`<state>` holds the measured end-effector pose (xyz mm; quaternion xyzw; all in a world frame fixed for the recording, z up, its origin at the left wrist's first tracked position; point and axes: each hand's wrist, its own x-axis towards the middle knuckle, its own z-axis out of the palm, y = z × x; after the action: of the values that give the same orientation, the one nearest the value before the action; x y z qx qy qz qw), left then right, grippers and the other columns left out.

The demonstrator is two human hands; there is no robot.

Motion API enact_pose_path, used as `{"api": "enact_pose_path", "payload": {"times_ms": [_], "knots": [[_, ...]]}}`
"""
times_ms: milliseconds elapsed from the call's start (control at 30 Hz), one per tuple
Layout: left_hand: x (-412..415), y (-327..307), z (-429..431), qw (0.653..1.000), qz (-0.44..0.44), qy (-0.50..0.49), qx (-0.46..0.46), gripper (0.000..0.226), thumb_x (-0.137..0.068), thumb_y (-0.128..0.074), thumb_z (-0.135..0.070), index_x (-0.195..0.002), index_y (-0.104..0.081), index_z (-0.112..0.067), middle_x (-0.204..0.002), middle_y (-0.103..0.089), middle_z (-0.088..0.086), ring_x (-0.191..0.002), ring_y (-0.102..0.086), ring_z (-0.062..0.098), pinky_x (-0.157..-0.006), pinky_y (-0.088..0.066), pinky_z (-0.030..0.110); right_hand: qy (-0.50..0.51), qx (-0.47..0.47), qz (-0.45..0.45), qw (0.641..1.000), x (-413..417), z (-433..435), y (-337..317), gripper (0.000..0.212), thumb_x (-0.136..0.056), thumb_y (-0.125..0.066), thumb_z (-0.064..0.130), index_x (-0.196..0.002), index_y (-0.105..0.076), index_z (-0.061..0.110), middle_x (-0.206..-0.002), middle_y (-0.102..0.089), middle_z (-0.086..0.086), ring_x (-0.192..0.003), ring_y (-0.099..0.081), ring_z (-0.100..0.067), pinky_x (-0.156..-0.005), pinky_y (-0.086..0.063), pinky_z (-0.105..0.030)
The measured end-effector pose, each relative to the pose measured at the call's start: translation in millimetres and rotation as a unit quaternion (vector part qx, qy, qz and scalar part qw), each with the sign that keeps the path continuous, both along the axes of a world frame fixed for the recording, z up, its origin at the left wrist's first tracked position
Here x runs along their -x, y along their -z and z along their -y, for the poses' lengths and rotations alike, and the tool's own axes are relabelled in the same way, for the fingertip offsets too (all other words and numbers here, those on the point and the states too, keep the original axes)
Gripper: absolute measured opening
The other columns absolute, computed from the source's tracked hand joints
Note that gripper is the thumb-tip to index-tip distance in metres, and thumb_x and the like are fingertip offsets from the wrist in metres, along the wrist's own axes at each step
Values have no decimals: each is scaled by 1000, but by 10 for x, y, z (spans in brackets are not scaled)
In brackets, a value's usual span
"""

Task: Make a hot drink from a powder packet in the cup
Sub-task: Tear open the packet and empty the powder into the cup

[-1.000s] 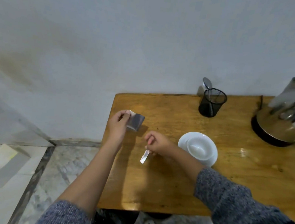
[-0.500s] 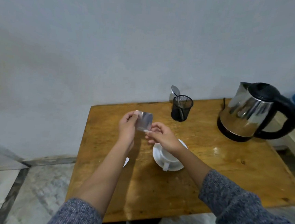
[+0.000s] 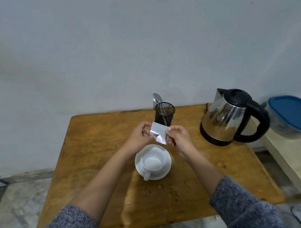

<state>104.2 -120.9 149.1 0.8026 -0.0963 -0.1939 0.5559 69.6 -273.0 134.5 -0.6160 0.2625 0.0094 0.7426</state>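
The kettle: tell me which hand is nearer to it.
Right. The right hand holds the packet on the side toward the kettle; the left hand holds its far side.

The wooden table (image 3: 95, 156) carries a saucer (image 3: 167, 167), mesh holder (image 3: 164, 114) and kettle (image 3: 224, 118).

Silver packet (image 3: 158, 132) held upright just beyond the white cup (image 3: 153, 159) on its saucer (image 3: 164, 171).

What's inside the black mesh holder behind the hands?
One spoon stands in the mesh holder, bowl end up above the rim, handle running down inside. The holder's lower front is covered by the packet, so anything else at the bottom cannot be seen.
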Motion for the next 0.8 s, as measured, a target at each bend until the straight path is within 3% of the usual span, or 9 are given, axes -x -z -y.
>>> {"api": "enact_pose_path", "payload": {"times_ms": [200,300,467,567,700,800], "knots": [[-44,138,86,996,-32,50,-73,48,-82,-63,-5,-127,-47,-12,-85,-48,-3,-70,-49,7,-66,-43,18,-101,69,-65,990,69,115,241,10,-90,-56,2,-96,-52,9,-64,-54,-7,-51,-45,-13,-49,-36,-23],[-75,207,94,991,-28,73,-111,31,-85,-59,-6,-116,-57,-7,-92,-56,3,-72,-52,8,-66,-44,17,-141,116,-33,983,63,145,355,12,-88,-56,-2,-95,-50,4,-59,-53,-6,-42,-48,-10,-43,-39,-20],[-83,339,55,985,-18,79,-154,20,-85,-58,-3,-103,-66,-6,-89,-63,6,-79,-55,15,-69,-45,23,-188,243,5,952,-19,138,393,10,-86,-59,3,-92,-54,10,-64,-45,3,-58,-44,-11,-55,-38,-23],[-62,434,2,984,6,57,-167,14,-83,-62,-7,-95,-69,-8,-86,-63,6,-78,-54,16,-75,-47,31,-249,325,67,910,-73,87,354,9,-88,-55,5,-91,-54,13,-70,-47,4,-63,-44,-8,-58,-37,-20],[4,597,-109,983,27,39,-176,12,-83,-63,-11,-92,-71,-12,-82,-64,3,-76,-55,15,-71,-45,30,-349,418,121,830,-114,9,306,13,-89,-51,5,-100,-59,5,-82,-54,-3,-73,-49,-16,-61,-38,-21],[78,678,-179,990,12,19,-138,7,-83,-64,-15,-86,-71,-16,-77,-63,6,-70,-53,15,-65,-41,29,-397,449,129,790,-127,-33,271,15,-89,-53,11,-102,-59,9,-87,-55,-1,-82,-53,-20,-70,-46,-34]]}}
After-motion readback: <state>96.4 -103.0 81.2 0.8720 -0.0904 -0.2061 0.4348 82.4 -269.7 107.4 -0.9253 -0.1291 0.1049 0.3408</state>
